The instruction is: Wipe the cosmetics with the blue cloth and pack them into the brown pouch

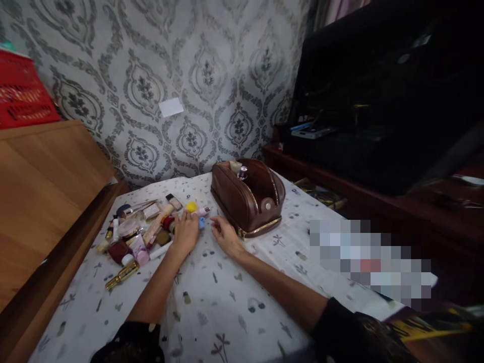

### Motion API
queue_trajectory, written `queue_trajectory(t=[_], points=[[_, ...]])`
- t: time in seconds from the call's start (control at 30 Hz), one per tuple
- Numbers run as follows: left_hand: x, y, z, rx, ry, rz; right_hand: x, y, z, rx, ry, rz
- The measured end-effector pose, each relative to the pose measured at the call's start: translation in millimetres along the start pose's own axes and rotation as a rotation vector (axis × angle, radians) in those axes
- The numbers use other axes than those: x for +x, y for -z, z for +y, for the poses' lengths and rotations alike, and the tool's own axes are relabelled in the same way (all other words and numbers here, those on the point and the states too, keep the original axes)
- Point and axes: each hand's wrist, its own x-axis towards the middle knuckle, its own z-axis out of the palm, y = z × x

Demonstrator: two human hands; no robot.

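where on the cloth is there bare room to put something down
Bare cloth shows between the left forearm and right forearm, and nearer the person than the gold tube. Another patch lies between the brown bag and the pixelated area. It's crowded among the cosmetics, by the left hand.

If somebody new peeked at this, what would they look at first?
Probably the big brown bag, gaping open at the back of the table, with a shiny cap peeking out. Next, maybe the colourful jumble of little bottles and tubes on the left, with the left hand at its edge, and the swirly wallpaper behind.
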Motion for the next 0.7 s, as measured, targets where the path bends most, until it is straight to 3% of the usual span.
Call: queue_trajectory(t=[0.23, 0.47, 0.7], points=[[-2, 6.2, -11, -0.085, 0.089, 0.038, -2, -2, 5, 0.061, -0.053, 0.053], [12, -10.0, 3, -0.102, -0.148, 0.009, -3, -2, 2, 0.060, -0.007, 0.062], [18, -9.7, 10, -0.055, -0.188, -0.030, -3, -4, 2, 0.062, 0.029, 0.105]])
